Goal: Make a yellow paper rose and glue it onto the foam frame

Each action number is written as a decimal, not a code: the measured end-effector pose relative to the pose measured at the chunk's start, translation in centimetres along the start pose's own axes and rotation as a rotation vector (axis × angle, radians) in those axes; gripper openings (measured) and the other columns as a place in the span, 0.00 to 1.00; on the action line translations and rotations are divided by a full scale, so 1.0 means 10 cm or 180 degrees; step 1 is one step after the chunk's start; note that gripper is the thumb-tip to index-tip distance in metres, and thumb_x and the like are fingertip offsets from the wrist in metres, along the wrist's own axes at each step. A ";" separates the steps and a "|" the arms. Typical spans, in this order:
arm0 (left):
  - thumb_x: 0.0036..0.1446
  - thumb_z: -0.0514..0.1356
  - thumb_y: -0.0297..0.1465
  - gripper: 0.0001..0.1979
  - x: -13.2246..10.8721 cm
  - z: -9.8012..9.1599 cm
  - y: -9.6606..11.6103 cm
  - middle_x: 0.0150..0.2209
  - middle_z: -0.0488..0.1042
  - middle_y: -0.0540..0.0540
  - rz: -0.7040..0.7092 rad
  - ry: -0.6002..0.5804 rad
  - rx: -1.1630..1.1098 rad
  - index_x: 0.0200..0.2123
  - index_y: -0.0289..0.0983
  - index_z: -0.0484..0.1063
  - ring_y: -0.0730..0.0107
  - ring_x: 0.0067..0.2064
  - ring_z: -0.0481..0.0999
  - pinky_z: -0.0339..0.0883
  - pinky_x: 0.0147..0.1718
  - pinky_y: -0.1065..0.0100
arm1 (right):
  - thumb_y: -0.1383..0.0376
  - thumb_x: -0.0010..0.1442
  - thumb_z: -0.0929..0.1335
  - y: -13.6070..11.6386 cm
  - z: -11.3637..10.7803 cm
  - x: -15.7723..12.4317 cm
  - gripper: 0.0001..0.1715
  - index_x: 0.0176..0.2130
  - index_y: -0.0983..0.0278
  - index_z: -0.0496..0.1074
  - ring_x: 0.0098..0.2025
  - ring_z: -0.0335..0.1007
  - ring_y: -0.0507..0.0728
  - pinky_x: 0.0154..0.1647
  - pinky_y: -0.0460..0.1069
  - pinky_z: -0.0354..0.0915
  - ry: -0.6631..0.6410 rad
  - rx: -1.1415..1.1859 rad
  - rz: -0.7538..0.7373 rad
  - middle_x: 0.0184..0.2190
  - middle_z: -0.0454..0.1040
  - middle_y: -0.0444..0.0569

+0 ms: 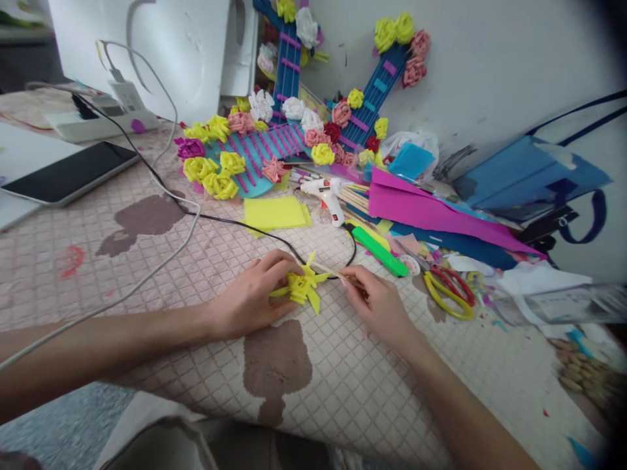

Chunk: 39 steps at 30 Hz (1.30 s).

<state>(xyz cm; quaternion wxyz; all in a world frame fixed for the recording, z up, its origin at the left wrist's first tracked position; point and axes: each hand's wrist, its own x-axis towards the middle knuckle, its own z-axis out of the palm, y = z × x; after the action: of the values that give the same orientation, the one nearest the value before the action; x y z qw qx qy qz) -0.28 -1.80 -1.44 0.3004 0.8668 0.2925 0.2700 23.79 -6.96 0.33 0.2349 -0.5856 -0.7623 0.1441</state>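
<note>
My left hand (255, 297) rests low over the quilted tablecloth, its fingers closed on a yellow paper flower (302, 286) with pointed petals spread outward. In my right hand (375, 300), thumb and fingers pinch a thin pale wooden stick (327, 268). The stick's far end reaches the top of the flower; whether it touches a petal I cannot tell. Behind both hands lies a white glue gun (326, 196) with its black cord running across the cloth. A stack of yellow paper (277, 213) is to the left of it.
Guitar-shaped crafts (255, 153) covered in paper flowers lean at the back. At right are a green cutter (379, 251), scissors (449, 292), magenta sheets (431, 212), a clear bottle (558, 303) and a blue bag (533, 170). A tablet (73, 171), power strip (102, 123) and white cable (147, 285) occupy the left.
</note>
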 end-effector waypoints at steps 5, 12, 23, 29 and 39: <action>0.53 0.58 0.23 0.18 0.01 0.01 -0.01 0.48 0.62 0.44 0.0020 0.0052 -0.0039 0.48 0.38 0.62 0.69 0.43 0.68 0.69 0.43 0.66 | 0.64 0.64 0.61 0.01 0.02 0.01 0.08 0.43 0.60 0.67 0.34 0.73 0.52 0.35 0.47 0.64 0.0001 -0.0010 0.0021 0.33 0.76 0.44; 0.49 0.60 0.22 0.30 0.01 0.03 -0.02 0.57 0.56 0.42 -0.0010 0.0106 -0.0104 0.55 0.40 0.58 0.66 0.50 0.67 0.70 0.42 0.70 | 0.64 0.64 0.61 0.03 0.02 0.02 0.08 0.42 0.60 0.67 0.34 0.73 0.52 0.35 0.46 0.63 0.0007 0.0007 0.0007 0.33 0.76 0.43; 0.50 0.63 0.27 0.29 0.04 0.00 -0.02 0.49 0.69 0.43 0.0022 0.0068 0.0632 0.55 0.38 0.59 0.58 0.50 0.66 0.62 0.51 0.56 | 0.63 0.64 0.61 0.11 -0.02 0.01 0.08 0.41 0.60 0.67 0.31 0.70 0.52 0.32 0.46 0.60 0.0143 0.0005 0.0142 0.31 0.75 0.43; 0.53 0.61 0.31 0.26 -0.03 -0.16 -0.07 0.50 0.68 0.45 -0.0055 0.0361 0.0746 0.55 0.40 0.59 0.59 0.50 0.67 0.63 0.50 0.58 | 0.64 0.62 0.62 0.17 -0.05 0.04 0.07 0.40 0.61 0.67 0.31 0.70 0.53 0.32 0.47 0.60 0.0241 -0.0014 0.0229 0.31 0.75 0.45; 0.53 0.61 0.30 0.28 -0.24 -0.18 0.12 0.50 0.68 0.46 -0.0080 0.0061 0.0615 0.57 0.43 0.57 0.59 0.51 0.67 0.64 0.50 0.59 | 0.66 0.57 0.66 0.24 0.09 0.24 0.07 0.39 0.60 0.69 0.34 0.71 0.55 0.34 0.48 0.60 -0.0037 -0.0289 0.0056 0.36 0.76 0.46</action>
<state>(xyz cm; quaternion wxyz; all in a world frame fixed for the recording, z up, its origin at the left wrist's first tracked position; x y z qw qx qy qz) -2.66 -3.59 -0.10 0.2159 0.8853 0.3309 0.2450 24.80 -3.94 -1.22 0.2023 -0.6014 -0.7643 0.1148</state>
